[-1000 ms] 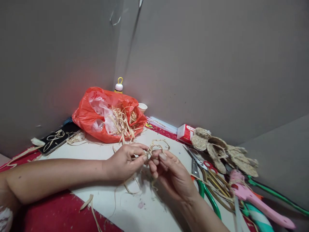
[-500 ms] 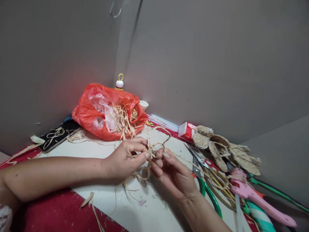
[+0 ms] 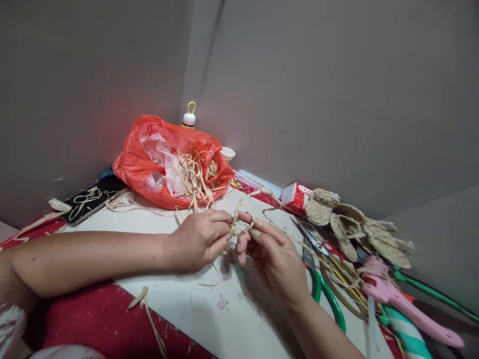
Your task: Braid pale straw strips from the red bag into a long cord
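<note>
Between my two hands is a thin braided straw cord (image 3: 238, 215), bent into loops above the white board. My left hand (image 3: 204, 238) pinches the cord at its knotted lower part, fingers closed. From the other side my right hand (image 3: 272, 254) grips the same cord with thumb and forefinger, a small loop lying at its fingertips. A long tail of the cord runs off right toward the scissors. The exact crossing of the strands is partly hidden by my fingers.
Behind my hands sits a red plastic bag (image 3: 149, 194) with loose straw. Green-handled scissors (image 3: 332, 301), a pink glue gun (image 3: 404, 304), a red-and-white box (image 3: 295, 198) and woven straw pieces (image 3: 385, 239) lie right. A black phone (image 3: 88, 205) lies left.
My right hand has shifted and turned, its forefinger now reaching over at the small loop. The cord's loops have changed shape, and the loose strands below my hands have mostly gone from sight.
</note>
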Tool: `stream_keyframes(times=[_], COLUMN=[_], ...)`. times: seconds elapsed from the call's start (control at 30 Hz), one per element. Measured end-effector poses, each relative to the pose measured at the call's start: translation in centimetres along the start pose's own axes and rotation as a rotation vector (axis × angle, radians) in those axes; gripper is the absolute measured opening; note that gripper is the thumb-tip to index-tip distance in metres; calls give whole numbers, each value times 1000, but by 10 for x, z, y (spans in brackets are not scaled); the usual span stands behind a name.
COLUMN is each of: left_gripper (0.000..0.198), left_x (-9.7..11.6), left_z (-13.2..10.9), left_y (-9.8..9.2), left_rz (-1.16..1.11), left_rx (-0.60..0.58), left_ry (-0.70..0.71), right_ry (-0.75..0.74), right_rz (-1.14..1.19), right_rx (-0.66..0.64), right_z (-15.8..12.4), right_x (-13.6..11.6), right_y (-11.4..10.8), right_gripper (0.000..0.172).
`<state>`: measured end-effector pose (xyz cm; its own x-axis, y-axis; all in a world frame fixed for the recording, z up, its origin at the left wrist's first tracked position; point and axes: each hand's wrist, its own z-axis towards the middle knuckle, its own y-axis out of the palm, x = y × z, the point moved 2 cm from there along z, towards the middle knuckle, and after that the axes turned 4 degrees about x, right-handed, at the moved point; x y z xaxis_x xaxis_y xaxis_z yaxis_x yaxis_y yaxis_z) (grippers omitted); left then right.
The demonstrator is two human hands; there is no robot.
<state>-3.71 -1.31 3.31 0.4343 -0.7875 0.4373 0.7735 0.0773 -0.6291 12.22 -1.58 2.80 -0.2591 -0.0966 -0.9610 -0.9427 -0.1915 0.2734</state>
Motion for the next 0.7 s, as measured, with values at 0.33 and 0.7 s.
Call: stream_keyframes(times=[0.33, 0.7], left_gripper=[22, 17], left_x=[-1, 1], left_z=[-3, -1], left_y=[5, 8], left_rz=[-193, -247], left_rx=[-174, -219], left_ry=[43, 21], right_ry=[-14, -354], right_rz=[-368, -644], right_rx=[-19, 171], right_z=[9, -3], right_x=[-1, -4], right_y=[-8, -1], right_gripper=[22, 8])
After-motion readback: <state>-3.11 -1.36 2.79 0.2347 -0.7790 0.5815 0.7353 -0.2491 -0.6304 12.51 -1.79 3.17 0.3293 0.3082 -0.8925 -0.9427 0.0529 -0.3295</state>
